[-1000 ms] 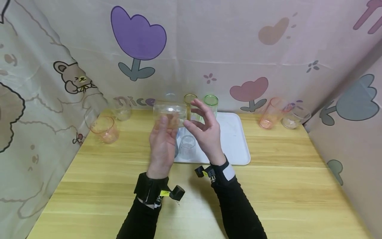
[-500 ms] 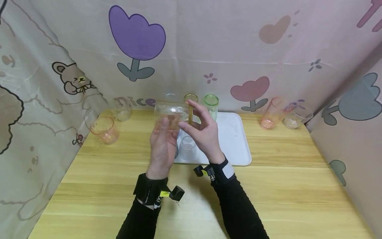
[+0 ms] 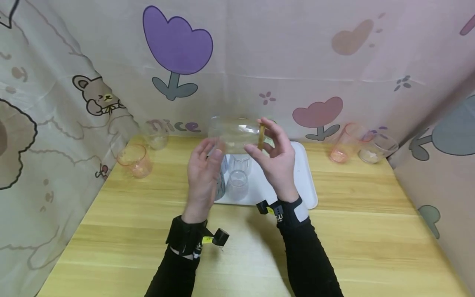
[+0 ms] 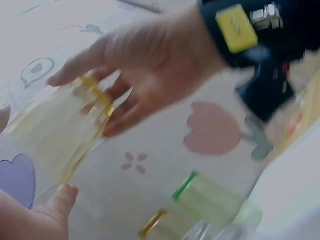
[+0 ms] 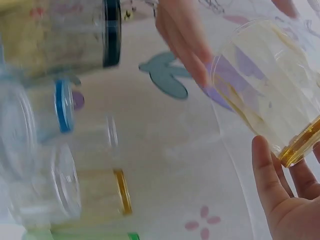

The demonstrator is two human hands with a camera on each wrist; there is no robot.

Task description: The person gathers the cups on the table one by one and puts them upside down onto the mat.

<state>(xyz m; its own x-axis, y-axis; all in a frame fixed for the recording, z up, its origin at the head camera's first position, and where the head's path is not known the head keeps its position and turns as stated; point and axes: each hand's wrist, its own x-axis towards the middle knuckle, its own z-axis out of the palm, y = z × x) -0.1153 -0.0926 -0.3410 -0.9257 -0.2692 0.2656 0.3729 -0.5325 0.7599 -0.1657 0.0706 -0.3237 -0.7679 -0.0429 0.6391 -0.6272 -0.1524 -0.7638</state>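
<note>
A pale yellow-tinted glass [image 3: 237, 134] with a thick amber end lies sideways in the air above the tray's back part. My right hand [image 3: 276, 161] pinches it at the amber end between thumb and fingers. Beside the other end, my left hand [image 3: 203, 177] has its fingers loosely spread. In the right wrist view, the left fingers [image 5: 192, 55] are at the clear rim; whether they touch it is hard to tell. On the white tray [image 3: 308, 181] stand small clear glasses [image 3: 238, 183]. In the left wrist view, a green-edged glass [image 4: 215, 200] shows too.
Orange-tinted glass [image 3: 135, 161] and a clear one [image 3: 157, 138] stand at the table's left. Another orange glass [image 3: 345, 144] and a clear bowl-like glass [image 3: 376, 148] are at the right. Patterned cloth [image 3: 252, 49] hangs behind the wooden table [image 3: 352, 231].
The yellow glass has moved right and slightly up with my right hand. My left hand, earlier around its side with the thumb on it, is now nearer its far end, looser.
</note>
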